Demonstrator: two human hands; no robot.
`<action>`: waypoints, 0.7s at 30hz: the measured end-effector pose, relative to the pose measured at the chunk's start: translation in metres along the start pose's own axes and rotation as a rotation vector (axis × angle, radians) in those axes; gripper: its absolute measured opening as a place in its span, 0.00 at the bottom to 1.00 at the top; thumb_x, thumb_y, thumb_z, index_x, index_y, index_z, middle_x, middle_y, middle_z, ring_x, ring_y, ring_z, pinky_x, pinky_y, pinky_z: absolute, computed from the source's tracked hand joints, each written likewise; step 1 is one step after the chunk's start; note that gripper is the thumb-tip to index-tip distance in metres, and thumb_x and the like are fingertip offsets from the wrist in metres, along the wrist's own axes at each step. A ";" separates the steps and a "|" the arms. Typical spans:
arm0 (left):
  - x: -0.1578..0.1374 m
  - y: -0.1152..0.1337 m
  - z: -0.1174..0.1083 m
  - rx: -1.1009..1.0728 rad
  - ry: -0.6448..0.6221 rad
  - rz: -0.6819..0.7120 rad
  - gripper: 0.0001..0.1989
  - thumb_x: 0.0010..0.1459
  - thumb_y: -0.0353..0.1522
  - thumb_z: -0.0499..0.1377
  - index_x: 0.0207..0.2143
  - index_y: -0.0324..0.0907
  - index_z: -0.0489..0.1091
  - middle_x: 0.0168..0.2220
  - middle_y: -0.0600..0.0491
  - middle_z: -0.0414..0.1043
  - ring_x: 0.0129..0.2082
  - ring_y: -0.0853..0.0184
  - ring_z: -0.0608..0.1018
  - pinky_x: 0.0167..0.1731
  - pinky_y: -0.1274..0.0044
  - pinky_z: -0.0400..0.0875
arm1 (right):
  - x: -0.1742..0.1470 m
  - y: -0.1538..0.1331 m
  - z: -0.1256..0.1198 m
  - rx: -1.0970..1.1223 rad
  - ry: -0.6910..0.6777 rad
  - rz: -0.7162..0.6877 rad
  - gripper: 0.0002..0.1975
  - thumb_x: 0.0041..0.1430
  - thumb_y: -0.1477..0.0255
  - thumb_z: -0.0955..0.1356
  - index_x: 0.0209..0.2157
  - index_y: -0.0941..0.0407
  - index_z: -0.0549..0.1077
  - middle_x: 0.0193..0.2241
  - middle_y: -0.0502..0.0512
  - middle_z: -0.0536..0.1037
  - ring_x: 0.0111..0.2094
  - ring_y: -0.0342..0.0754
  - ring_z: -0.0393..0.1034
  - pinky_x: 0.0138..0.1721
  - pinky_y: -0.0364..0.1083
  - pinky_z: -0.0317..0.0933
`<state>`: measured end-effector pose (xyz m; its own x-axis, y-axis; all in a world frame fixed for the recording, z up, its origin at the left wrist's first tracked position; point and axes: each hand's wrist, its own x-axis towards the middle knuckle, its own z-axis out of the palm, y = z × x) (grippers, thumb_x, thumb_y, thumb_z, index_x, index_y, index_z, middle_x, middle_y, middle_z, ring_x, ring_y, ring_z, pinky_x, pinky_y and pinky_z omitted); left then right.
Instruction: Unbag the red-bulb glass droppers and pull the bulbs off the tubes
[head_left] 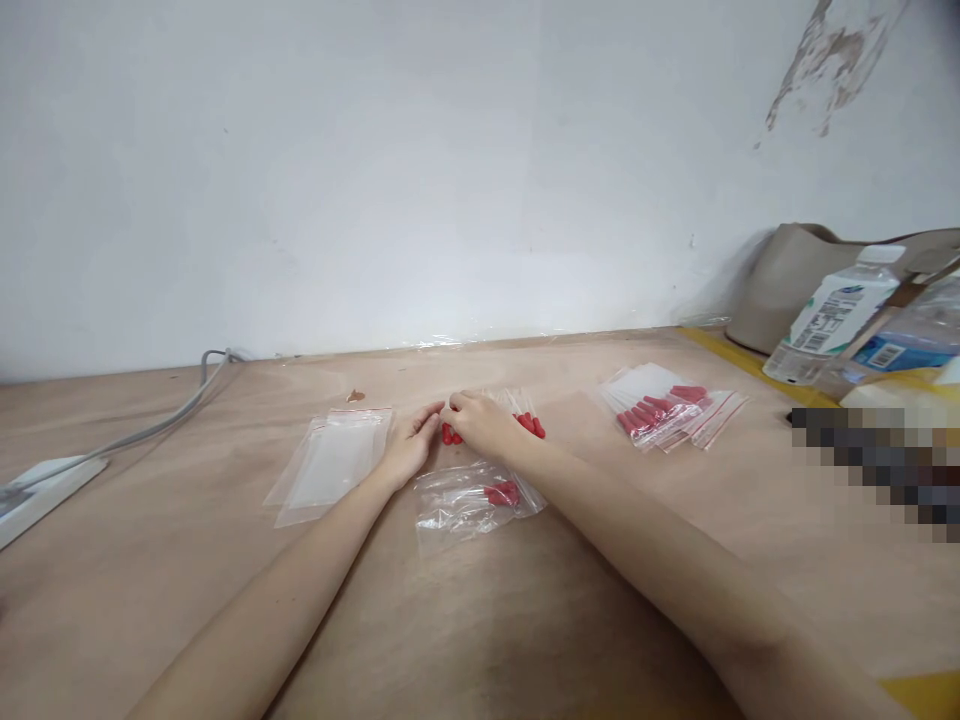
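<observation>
Near the middle of the table, my right hand [478,420] is closed, its fingertips bent down over a few small red-ended sticks [452,436]. My left hand [410,446] lies just to the left of them, its fingers loosely stretched toward my right hand. The lower fingers of both hands are partly hidden. More red-ended sticks with pale shafts [529,425] lie behind my right wrist. In front of my hands is a clear plastic bag [450,505], with a bunch of red ends [502,493] showing at its right part.
Flat clear zip bags [341,460] are stacked left of my left hand. Filled zip bags with red-ended sticks [652,410] overlap at the right. A plastic bottle [836,315] and a beige bag [765,285] stand far right. A grey cable [176,410] runs along the left.
</observation>
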<state>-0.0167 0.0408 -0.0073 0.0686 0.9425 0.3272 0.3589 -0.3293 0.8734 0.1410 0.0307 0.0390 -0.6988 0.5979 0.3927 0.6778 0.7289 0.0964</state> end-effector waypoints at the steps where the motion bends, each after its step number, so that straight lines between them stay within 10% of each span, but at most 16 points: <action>1: -0.001 0.002 0.000 0.008 -0.031 0.005 0.19 0.53 0.40 0.55 0.45 0.41 0.69 0.45 0.50 0.71 0.46 0.60 0.71 0.49 0.67 0.62 | -0.001 0.000 0.000 0.003 -0.006 -0.004 0.06 0.57 0.78 0.63 0.35 0.60 0.72 0.33 0.59 0.71 0.37 0.47 0.64 0.39 0.44 0.57; 13: -0.004 0.003 0.000 0.155 -0.048 0.063 0.20 0.55 0.42 0.52 0.47 0.41 0.68 0.49 0.49 0.68 0.50 0.61 0.69 0.53 0.68 0.58 | -0.077 0.010 -0.008 0.591 0.410 0.401 0.07 0.57 0.71 0.62 0.33 0.58 0.70 0.31 0.55 0.71 0.34 0.44 0.66 0.37 0.43 0.60; 21: -0.045 0.038 0.001 0.314 0.150 0.420 0.12 0.58 0.35 0.51 0.42 0.42 0.68 0.47 0.49 0.67 0.51 0.64 0.66 0.53 0.69 0.59 | -0.123 0.004 0.003 0.901 0.199 0.522 0.07 0.49 0.70 0.66 0.31 0.57 0.70 0.24 0.50 0.68 0.22 0.40 0.58 0.23 0.41 0.55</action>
<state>-0.0055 -0.0144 0.0109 0.1401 0.7077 0.6925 0.5920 -0.6205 0.5143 0.2289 -0.0386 -0.0111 -0.2647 0.9024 0.3400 0.4062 0.4241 -0.8094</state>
